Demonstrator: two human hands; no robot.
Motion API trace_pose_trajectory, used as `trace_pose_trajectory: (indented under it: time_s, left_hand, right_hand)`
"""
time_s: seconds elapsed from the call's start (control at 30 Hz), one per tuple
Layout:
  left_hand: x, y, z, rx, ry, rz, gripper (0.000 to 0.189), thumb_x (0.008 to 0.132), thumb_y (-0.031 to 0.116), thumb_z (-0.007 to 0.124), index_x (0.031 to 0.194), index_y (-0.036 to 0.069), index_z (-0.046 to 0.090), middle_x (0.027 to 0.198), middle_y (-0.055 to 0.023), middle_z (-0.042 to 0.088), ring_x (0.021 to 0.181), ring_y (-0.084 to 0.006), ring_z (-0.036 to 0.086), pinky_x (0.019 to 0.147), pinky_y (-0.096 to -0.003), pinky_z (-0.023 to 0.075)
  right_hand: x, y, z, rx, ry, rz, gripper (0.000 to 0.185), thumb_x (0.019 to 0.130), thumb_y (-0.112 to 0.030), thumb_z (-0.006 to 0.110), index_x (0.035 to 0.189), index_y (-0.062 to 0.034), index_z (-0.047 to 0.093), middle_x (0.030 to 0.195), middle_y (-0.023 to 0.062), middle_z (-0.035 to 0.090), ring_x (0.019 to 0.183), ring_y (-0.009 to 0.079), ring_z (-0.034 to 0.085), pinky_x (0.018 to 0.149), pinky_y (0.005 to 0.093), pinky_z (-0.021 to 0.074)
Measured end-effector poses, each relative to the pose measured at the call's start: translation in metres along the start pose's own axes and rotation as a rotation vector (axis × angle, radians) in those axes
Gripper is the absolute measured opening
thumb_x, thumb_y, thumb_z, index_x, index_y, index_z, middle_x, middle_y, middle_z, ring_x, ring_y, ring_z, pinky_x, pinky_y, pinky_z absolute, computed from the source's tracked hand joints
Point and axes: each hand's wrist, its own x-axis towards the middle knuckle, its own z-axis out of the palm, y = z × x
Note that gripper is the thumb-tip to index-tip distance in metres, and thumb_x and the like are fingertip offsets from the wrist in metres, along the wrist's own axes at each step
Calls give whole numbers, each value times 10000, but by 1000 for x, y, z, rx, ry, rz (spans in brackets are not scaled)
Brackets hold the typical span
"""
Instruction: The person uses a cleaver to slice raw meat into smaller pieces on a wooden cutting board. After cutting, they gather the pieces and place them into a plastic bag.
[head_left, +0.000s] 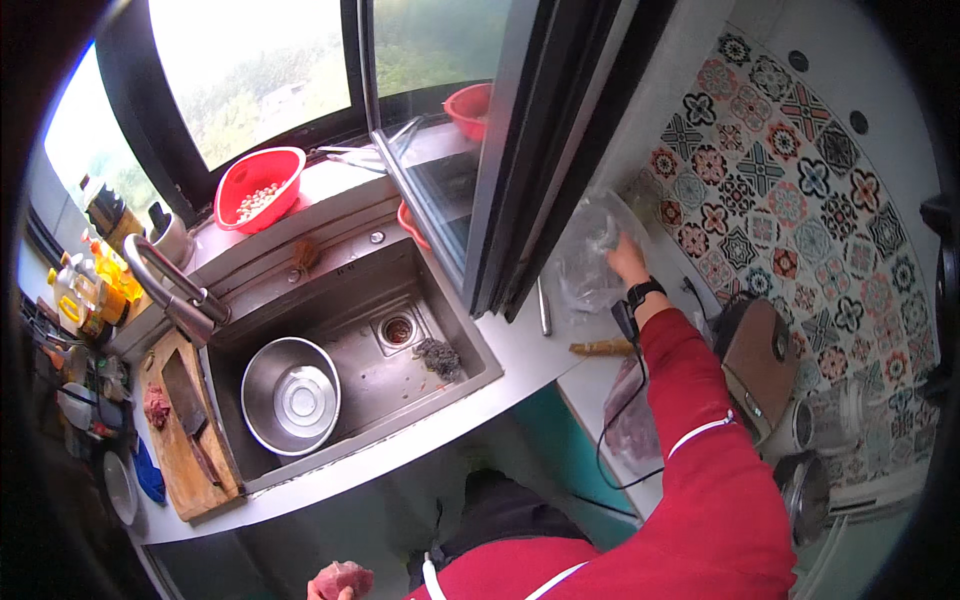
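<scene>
At the bottom edge, my left hand (343, 592) holds a piece of raw meat (341, 577); most of that hand is cut off by the frame. My right hand (627, 259) reaches to a clear plastic bag (589, 270) on the counter at the right, its fingers at the plastic; whether they grip it I cannot tell. In the sink (367, 427) stands an empty metal bowl (292, 397), and a clump of steel wool (439, 358) lies near the drain. A wooden cutting board (214, 499) left of the sink carries a cleaver (184, 394) and a lump of raw meat (157, 406).
An open window sash (495, 187) juts over the counter between sink and bag. On the sill sits a red basket (259, 191) of pale nuts or beans. The faucet (169, 292) and several bottles (112, 277) are at left. A black cable (626, 405) hangs below my right arm.
</scene>
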Motion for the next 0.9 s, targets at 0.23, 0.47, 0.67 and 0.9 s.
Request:
trace_pose_trajectory:
  time_s: [0.23, 0.47, 0.67, 0.9]
  left_hand:
    - [24, 81, 62, 160, 57, 46, 361, 638, 91, 764, 958, 21, 611, 888, -35, 641, 821, -132, 603, 769, -293, 500]
    - [67, 126, 93, 319, -27, 127, 355, 651, 111, 774, 962, 11, 633, 857, -72, 684, 793, -137, 640, 752, -297, 517]
    - [102, 120, 102, 220, -185, 215, 333, 655, 114, 735, 943, -12, 625, 850, -110, 694, 789, -143, 649, 748, -301, 524]
    - [132, 117, 98, 318, -227, 295, 319, 651, 141, 734, 848, 1, 525, 723, -132, 586, 660, -171, 557, 649, -319, 488]
  right_hand:
    - [23, 14, 32, -61, -85, -64, 420, 869, -316, 666, 1190, -45, 654, 1212, 219, 638, 1157, 337, 593, 948, 409, 485]
    - [26, 50, -39, 940, -173, 219, 340, 939, -385, 628, 1101, -87, 645, 1027, 80, 669, 908, 233, 623, 752, 396, 508]
    - [-6, 61, -149, 1331, -356, 75, 278, 938, -303, 625, 1100, -77, 628, 1041, 74, 669, 963, 242, 644, 811, 401, 527]
    - [-104, 32, -246, 130, 168, -616, 303, 940, -186, 581, 1191, -17, 577, 1101, 105, 628, 936, 232, 604, 837, 372, 496]
